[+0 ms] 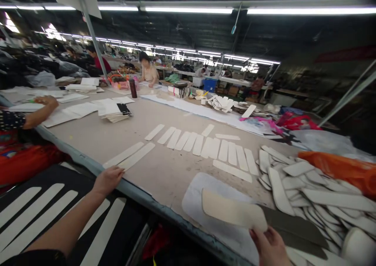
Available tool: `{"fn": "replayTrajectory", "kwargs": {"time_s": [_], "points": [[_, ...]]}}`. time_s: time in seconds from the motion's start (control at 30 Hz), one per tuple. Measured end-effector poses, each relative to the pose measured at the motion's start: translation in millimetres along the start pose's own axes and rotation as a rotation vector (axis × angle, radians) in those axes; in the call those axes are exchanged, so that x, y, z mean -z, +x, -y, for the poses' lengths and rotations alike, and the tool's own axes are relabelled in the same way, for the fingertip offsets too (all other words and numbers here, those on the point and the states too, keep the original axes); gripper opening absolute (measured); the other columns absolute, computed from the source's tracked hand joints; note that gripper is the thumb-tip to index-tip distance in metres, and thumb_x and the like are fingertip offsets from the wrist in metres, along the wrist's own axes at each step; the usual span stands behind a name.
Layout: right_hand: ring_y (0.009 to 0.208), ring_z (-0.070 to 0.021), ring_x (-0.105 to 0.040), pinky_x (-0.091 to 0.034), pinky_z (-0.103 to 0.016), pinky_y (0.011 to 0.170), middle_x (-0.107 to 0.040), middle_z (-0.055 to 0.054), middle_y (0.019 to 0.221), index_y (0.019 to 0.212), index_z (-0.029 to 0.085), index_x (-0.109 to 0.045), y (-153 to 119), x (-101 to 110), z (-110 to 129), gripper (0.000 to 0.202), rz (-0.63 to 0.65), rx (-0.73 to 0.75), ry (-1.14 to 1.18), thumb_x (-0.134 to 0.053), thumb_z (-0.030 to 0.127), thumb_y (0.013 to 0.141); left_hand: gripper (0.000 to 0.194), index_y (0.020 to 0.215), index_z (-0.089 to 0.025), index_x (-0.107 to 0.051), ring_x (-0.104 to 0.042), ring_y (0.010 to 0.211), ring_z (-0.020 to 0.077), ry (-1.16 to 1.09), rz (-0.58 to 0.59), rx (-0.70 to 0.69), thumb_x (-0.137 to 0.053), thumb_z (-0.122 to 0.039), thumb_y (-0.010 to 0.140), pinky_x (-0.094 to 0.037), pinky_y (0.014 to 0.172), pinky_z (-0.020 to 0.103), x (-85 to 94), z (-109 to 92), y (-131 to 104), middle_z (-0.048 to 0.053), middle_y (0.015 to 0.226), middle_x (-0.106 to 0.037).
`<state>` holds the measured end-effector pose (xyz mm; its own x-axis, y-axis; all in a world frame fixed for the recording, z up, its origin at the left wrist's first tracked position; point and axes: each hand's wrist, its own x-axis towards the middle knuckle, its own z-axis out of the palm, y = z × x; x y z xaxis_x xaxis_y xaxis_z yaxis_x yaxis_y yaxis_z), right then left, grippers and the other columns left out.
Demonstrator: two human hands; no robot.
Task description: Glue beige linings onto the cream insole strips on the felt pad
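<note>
- Head view: right hand [272,247] pinches the cream piece [232,210] one-ended above the pale sheet [192,199]; loose fingers could drop it.
- Left hand [107,180] pinches the long strip [139,156]; tugging could skew its neighbour.

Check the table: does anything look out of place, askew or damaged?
A small strip beyond the row of white pieces and a longer strip on its near side lie crosswise to those pieces. The heap at the right is jumbled, pieces overlapping at odd angles. No spill or damage shows.
</note>
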<state>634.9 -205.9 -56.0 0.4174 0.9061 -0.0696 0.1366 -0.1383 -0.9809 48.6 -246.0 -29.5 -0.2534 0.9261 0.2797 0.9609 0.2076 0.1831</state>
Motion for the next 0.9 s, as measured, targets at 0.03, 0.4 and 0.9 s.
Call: {"fn": "replayTrajectory", "kwargs": {"time_s": [0.03, 0.4, 0.9], "points": [[0.077, -0.0270, -0.067, -0.056, -0.039, 0.070, -0.066, -0.005, 0.077, 0.096, 0.021, -0.047, -6.5, -6.2, -11.1, 0.056, 0.040, -0.083, -0.004, -0.066, 0.058, 0.059, 0.034, 0.091, -0.010, -0.067, -0.059, 0.084, 0.0228, 0.029, 0.028, -0.004, -0.038, -0.028, 0.088, -0.044, 0.080, 0.036, -0.5, 7.7, 1.4, 0.012, 0.090, -0.064], [0.085, -0.0255, -0.064, -0.050, -0.038, 0.078, -0.059, -0.009, 0.100, 0.131, 0.015, -0.036, -31.9, 5.2, -37.3, 0.081, 0.068, 0.039, -0.472, -0.056, 0.062, 0.068, 0.033, 0.077, -0.010, -0.060, -0.055, 0.072, 0.0151, 0.199, 0.203, -0.136, -0.031, -0.021, 0.090, -0.039, 0.067, 0.028, -5.2, 15.6, 14.4, 0.002, 0.082, -0.052], [0.098, -0.0233, -0.057, -0.051, -0.040, 0.084, -0.052, -0.015, 0.115, 0.122, 0.015, -0.048, -49.8, 4.0, -27.1, 0.048, 0.005, 0.327, -0.323, -0.050, 0.043, 0.083, 0.032, 0.083, -0.018, -0.057, -0.049, 0.066, 0.0081, -0.068, 0.168, -0.334, -0.043, -0.047, 0.080, -0.035, 0.062, 0.016, 59.9, -87.9, 29.7, -0.005, 0.080, -0.055]]}}
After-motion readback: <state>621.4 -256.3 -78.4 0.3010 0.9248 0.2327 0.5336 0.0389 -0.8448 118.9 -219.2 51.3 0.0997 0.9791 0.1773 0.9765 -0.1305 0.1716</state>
